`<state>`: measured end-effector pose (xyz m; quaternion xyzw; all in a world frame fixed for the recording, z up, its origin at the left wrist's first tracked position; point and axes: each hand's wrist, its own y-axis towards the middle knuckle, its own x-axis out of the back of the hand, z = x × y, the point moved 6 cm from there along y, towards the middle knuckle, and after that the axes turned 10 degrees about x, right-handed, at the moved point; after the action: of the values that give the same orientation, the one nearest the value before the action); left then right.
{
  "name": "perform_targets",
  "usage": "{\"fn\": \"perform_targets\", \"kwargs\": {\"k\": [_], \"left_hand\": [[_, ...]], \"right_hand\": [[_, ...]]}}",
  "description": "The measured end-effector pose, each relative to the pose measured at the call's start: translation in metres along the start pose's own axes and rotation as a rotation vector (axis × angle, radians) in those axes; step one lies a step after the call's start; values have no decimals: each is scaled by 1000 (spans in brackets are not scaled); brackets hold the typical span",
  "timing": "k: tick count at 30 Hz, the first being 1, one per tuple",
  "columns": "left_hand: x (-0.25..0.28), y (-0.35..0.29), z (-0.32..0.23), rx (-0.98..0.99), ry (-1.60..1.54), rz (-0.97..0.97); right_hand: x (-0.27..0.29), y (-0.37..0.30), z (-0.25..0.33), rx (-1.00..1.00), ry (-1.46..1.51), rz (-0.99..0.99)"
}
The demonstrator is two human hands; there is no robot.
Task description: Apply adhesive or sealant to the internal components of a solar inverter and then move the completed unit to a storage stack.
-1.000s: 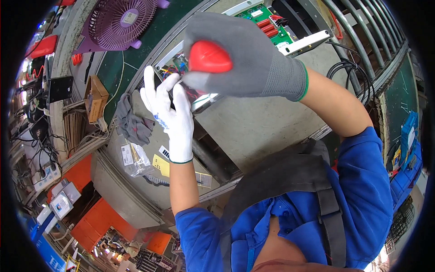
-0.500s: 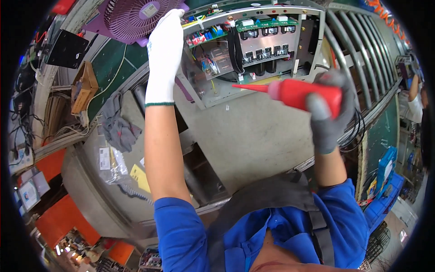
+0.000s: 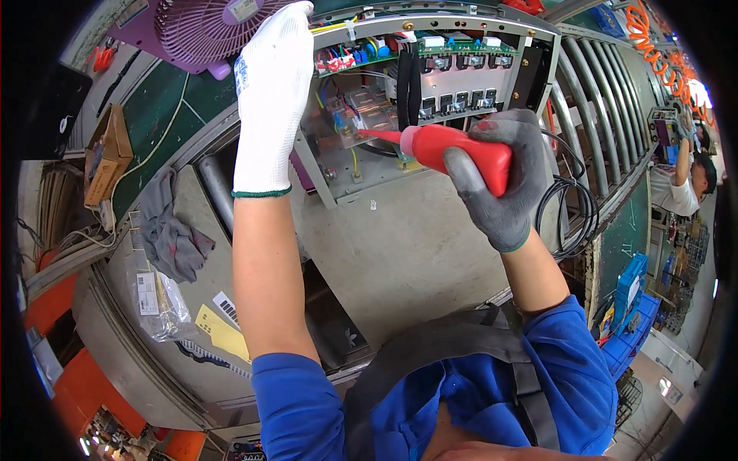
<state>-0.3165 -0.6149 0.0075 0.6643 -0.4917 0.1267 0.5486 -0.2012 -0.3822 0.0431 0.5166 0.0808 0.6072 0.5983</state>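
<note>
A metal equipment housing [image 3: 338,184] lies open in front of me, with circuit boards, wires and a row of black components inside. My left hand [image 3: 278,73], in a white knit glove with a green cuff, rests at the housing's far left corner. Its fingertips are hidden behind the glove's back. My right hand [image 3: 503,177], in a grey coated glove, is closed round a red squeeze bottle [image 3: 453,150]. The bottle's thin red nozzle points left into the housing, over the wiring beside a clear sheet. Whether the tip touches anything I cannot tell.
A purple fan [image 3: 207,31] stands beyond my left hand. Grey cloth [image 3: 171,230], a plastic bag [image 3: 163,307] and a yellow card [image 3: 221,332] lie at the left. Metal rollers [image 3: 607,107] and coiled black cable [image 3: 573,219] are at the right. Another person [image 3: 680,180] is far right.
My right hand has moved left with the red bottle, bringing its nozzle into the housing. My left hand keeps its place at the corner. The whole view has shifted slightly.
</note>
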Motion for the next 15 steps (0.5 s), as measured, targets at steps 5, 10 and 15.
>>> {"fn": "perform_targets", "kwargs": {"k": [5,10,15], "left_hand": [[1,0,2,147,-83,77],[5,3,-2,201,-254,38],[5,3,-5,282,-252,104]], "right_hand": [[1,5,2,39,-42,-6],[0,2,-3,39,26,-116],[-9,-6,-12,17,-2,-188]]}}
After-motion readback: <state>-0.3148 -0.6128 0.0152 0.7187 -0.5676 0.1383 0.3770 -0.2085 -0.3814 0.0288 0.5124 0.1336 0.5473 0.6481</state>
